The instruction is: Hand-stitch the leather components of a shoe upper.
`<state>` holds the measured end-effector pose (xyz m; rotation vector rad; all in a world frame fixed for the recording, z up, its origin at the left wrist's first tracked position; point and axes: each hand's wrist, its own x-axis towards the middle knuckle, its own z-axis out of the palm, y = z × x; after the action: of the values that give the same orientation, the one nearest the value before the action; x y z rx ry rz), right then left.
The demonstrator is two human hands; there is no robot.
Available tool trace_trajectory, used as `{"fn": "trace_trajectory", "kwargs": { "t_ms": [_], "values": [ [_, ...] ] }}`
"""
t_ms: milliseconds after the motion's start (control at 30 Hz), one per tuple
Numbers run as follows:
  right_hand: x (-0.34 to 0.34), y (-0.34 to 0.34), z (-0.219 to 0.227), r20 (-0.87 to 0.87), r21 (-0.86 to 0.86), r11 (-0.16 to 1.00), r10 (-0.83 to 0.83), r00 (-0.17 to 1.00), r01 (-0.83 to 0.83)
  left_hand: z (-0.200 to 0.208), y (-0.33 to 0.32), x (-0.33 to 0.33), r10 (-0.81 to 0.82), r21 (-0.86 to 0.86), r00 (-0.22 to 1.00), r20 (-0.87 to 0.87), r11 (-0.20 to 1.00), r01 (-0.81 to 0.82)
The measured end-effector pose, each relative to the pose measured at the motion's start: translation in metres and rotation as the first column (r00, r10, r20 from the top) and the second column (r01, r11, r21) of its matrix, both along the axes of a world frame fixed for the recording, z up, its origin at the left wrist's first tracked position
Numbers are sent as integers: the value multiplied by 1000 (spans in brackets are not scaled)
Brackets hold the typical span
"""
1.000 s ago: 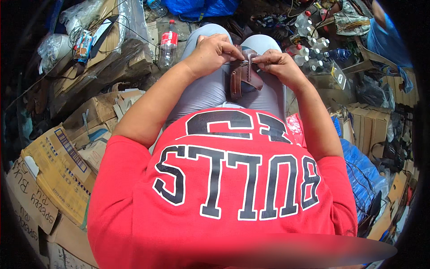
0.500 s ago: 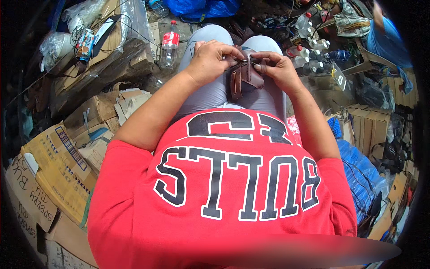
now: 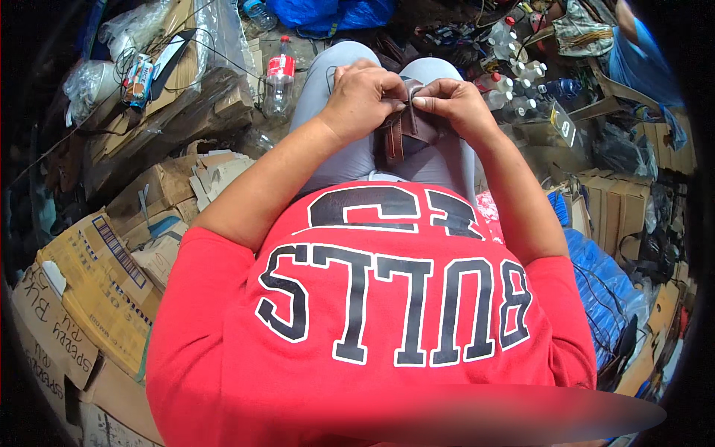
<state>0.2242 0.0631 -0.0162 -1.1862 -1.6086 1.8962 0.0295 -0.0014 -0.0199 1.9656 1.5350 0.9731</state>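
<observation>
A brown leather piece (image 3: pixel 411 135) with pale stitching, seemingly a shoe upper, lies over my lap between my thighs. My left hand (image 3: pixel 365 95) is closed at its upper left edge, fingers curled and pinching near the middle. From the other side, my right hand (image 3: pixel 456 106) grips the top edge between thumb and forefinger. The fingertips of both hands almost meet there. Any thread or needle between them is too small to make out now.
A clear bottle with a red cap (image 3: pixel 280 78) stands left of my knee. Several bottles (image 3: pixel 514 86) cluster at the right. Cardboard boxes (image 3: pixel 100 276) fill the left side, and blue plastic wrap (image 3: pixel 599 279) lies by my right elbow. A blue bag (image 3: pixel 335 15) sits ahead.
Both hands have closed in tighter on the leather's top edge, and its raised part has folded over. The thin pale strand and metal glint seen between the fingers are now hidden.
</observation>
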Motion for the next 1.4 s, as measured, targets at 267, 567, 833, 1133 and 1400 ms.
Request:
{"fn": "trace_trajectory", "kwargs": {
  "t_ms": [267,567,833,1133,1400],
  "values": [
    [23,10,12,110,144,984,87,990,-102,8,-13,-28,7,-19,999,-42,1000,-8],
    [-10,-5,39,766,602,264,75,639,-753,37,-12,-4,-155,-62,747,-646,987,151],
    [31,9,30,780,576,301,76,622,-760,31,-30,-48,-210,-89,818,-536,977,192],
    [99,48,33,-376,38,965,-227,898,259,42,-36,-123,150,-246,805,575,969,-5],
    [26,30,65,-701,-226,970,-224,677,88,58,-5,-59,7,-38,102,995,953,300]
  ]
}}
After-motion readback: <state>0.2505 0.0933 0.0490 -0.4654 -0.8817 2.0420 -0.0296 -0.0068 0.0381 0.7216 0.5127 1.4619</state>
